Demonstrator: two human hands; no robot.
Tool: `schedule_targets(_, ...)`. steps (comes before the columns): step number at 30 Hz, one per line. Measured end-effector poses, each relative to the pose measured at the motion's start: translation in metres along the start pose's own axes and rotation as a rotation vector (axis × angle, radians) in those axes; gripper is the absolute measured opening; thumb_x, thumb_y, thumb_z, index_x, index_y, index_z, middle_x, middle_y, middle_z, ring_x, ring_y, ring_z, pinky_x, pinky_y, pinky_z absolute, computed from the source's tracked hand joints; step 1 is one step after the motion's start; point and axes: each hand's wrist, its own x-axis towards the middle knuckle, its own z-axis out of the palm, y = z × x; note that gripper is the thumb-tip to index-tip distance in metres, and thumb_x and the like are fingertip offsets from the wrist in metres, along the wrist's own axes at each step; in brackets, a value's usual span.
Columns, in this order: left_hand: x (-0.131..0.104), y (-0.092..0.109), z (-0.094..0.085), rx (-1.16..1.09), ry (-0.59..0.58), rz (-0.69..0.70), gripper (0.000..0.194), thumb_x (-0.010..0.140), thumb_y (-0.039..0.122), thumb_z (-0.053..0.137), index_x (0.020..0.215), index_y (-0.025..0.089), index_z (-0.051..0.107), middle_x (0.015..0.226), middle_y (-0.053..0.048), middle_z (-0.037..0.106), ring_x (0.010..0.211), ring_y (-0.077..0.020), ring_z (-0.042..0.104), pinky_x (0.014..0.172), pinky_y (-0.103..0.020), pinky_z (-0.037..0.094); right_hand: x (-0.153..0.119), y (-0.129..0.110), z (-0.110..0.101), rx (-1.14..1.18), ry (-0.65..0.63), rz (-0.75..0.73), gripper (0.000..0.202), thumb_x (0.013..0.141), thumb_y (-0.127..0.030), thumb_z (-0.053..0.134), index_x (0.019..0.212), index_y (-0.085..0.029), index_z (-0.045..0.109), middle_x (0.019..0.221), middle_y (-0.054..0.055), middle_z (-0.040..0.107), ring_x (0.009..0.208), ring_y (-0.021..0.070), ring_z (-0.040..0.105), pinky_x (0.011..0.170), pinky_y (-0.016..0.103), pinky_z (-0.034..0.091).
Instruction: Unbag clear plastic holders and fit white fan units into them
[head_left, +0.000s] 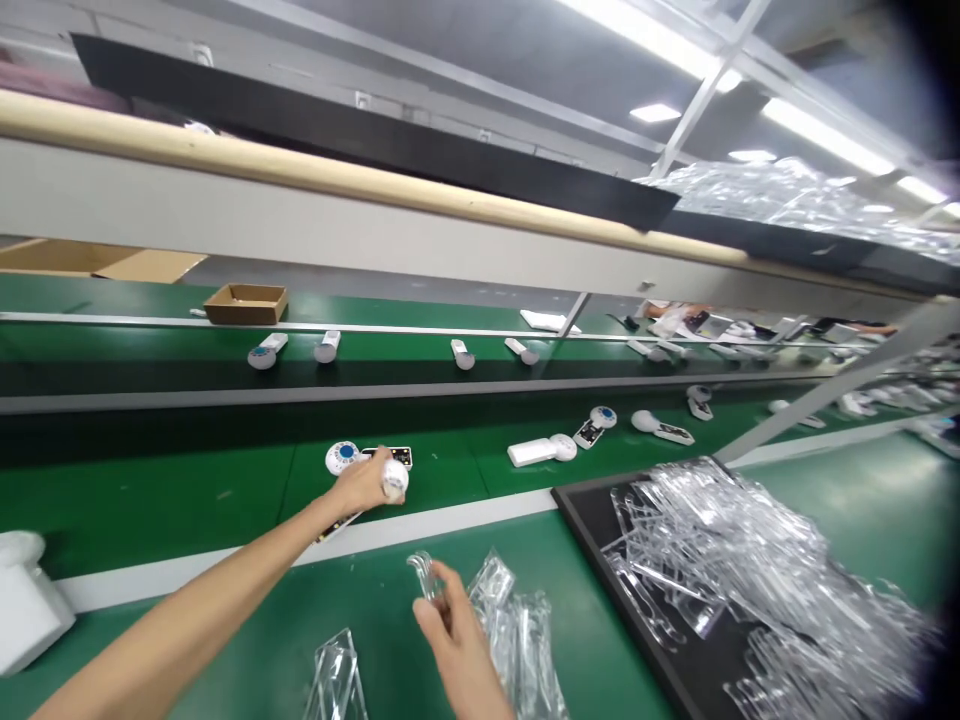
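Observation:
Over the green belt, my left hand (361,486) is closed around a white device with a round head (394,480); part of its body shows below the hand. Right behind it lies another such device with a blue-centred round head (343,457) and an exposed circuit board. My right hand (459,632) pinches several clear plastic pieces (424,573) between thumb and fingers, above the near green table. Beside and under that hand are more clear plastic pieces (525,640). Another small stack of clear pieces (336,680) rests at the bottom, left of my right hand.
A black tray (622,610) heaped with clear plastic parts (735,530) occupies the right. More white devices (536,452) are spread along the belt. White parts (26,600) stand at far left. A cardboard box (246,304) sits behind, below a shelf beam (375,215). A slanted post (795,410) crosses the right.

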Motion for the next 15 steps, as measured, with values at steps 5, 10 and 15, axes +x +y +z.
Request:
schedule_targets(5, -0.058, 0.011, -0.031, -0.316, 0.188, -0.019, 0.064, 0.071, 0.064, 0.052, 0.117, 0.020, 0.048, 0.106, -0.009, 0.063, 0.093, -0.0245, 0.060, 0.071, -0.029, 0.045, 0.011, -0.053, 0.034, -0.354, 0.166, -0.295, 0.050, 0.090, -0.045, 0.039, 0.137, -0.027, 0.041, 0.095, 0.009, 0.057, 0.077, 0.0243, 0.060, 0.060, 0.034, 0.050)
schedule_targets(10, -0.103, 0.024, -0.029, -0.655, 0.285, -0.101, 0.059, 0.060, 0.060, 0.068, 0.103, 0.021, 0.055, 0.091, -0.004, 0.063, 0.080, -0.0210, 0.058, 0.062, -0.028, 0.044, 0.015, -0.072, 0.077, -0.624, 0.250, -0.400, 0.051, 0.090, -0.034, 0.039, 0.138, -0.017, 0.039, 0.093, 0.014, 0.052, 0.085, 0.0311, 0.055, 0.060, 0.042, 0.050)
schedule_targets(15, -0.121, 0.021, -0.036, -0.802, 0.386, -0.187, 0.062, 0.059, 0.053, 0.073, 0.107, 0.020, 0.052, 0.097, -0.007, 0.062, 0.080, -0.0207, 0.059, 0.062, -0.029, 0.047, 0.009, -0.061, 0.090, -0.654, 0.314, -0.491, 0.051, 0.092, -0.031, 0.037, 0.142, -0.026, 0.034, 0.113, 0.019, 0.051, 0.098, 0.0349, 0.051, 0.076, 0.053, 0.046)
